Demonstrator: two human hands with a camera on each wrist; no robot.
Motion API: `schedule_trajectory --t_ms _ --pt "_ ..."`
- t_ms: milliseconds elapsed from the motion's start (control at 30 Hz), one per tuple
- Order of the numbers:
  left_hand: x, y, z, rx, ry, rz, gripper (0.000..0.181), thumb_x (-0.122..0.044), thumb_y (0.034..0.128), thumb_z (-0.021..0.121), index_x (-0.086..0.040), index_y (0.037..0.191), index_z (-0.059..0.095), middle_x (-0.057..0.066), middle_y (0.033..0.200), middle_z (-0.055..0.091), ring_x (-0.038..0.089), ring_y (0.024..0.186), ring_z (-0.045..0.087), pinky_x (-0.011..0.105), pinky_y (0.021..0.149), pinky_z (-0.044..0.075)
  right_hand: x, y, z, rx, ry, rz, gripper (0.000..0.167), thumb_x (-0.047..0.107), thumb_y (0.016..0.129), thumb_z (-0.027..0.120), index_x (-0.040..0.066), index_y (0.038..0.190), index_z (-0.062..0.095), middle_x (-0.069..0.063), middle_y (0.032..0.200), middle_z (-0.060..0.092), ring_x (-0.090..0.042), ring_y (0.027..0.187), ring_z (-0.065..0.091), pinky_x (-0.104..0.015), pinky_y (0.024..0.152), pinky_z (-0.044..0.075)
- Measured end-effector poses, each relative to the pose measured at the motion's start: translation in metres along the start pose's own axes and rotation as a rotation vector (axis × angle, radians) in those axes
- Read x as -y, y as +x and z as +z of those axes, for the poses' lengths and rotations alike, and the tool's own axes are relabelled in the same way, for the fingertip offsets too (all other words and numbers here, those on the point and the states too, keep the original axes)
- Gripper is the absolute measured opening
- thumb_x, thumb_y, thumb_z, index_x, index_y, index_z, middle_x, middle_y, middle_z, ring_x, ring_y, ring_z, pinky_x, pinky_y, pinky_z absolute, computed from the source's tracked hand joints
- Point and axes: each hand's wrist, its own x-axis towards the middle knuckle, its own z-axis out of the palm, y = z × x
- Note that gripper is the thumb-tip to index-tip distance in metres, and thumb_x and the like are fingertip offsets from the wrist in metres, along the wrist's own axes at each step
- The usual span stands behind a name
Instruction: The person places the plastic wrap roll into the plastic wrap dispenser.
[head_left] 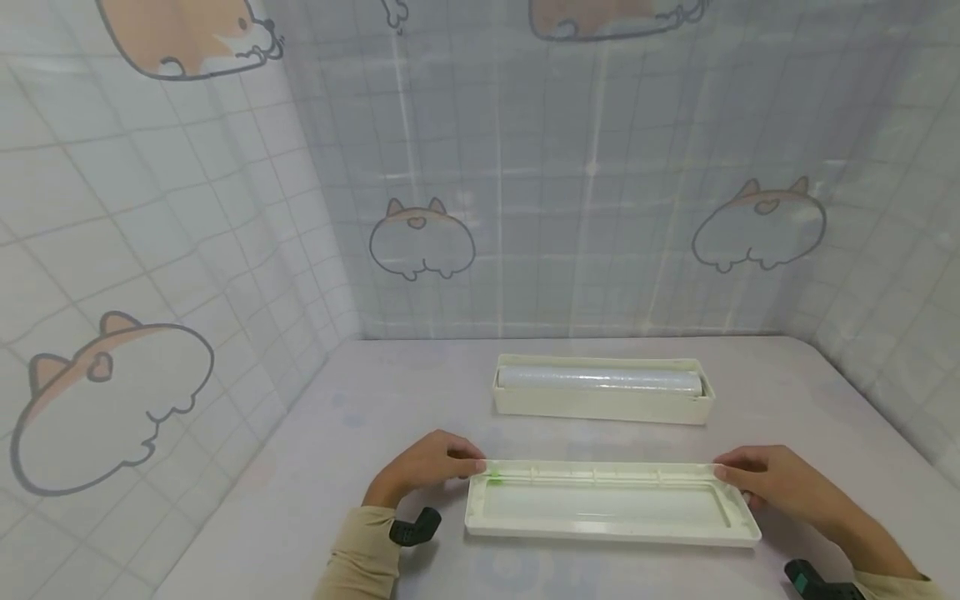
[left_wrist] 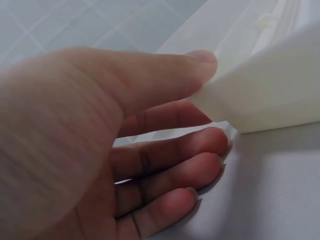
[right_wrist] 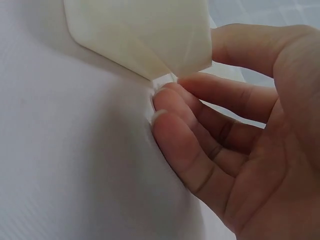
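Observation:
A cream rectangular box lid lies near the front of the table, its hollow inside facing up. My left hand pinches its far left corner. In the left wrist view, the thumb presses on top of the lid's edge and the index finger goes underneath; the other fingers curl loosely below. Over at the far right corner, my right hand pinches the lid between thumb and index finger, with its remaining fingertips near the tabletop. Behind the lid stands the matching open box, holding a roll of cling film.
The pale table is bounded by a patterned curtain at the back and similar curtains on both sides. A green mark shows on the lid's left end.

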Motion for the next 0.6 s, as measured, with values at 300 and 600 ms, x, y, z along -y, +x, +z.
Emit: schedule_trajectory --t_ms 300,600 --pt "-0.001 -0.002 0.003 -0.023 0.03 0.014 0.026 -0.04 0.0959 0.066 -0.017 0.101 0.078 -0.006 0.083 0.068 0.013 0.075 0.06 0.033 0.064 0.049 0.001 0.0 0.007 -0.064 -0.011 0.02 0.042 0.035 0.099 0.063 -0.003 0.115 0.07 -0.002 0.084 0.063 -0.019 0.073 0.055 -0.029 0.06 0.045" --pt "0.003 -0.008 0.006 -0.043 -0.004 0.035 0.033 -0.043 0.0942 0.068 -0.017 0.115 0.074 -0.008 0.101 0.07 0.014 0.092 0.063 0.037 0.078 0.053 0.003 0.001 0.007 -0.102 -0.01 0.018 0.041 0.034 0.099 0.062 -0.003 0.116 0.069 -0.004 0.096 0.068 -0.019 0.081 0.058 -0.03 0.062 0.052"
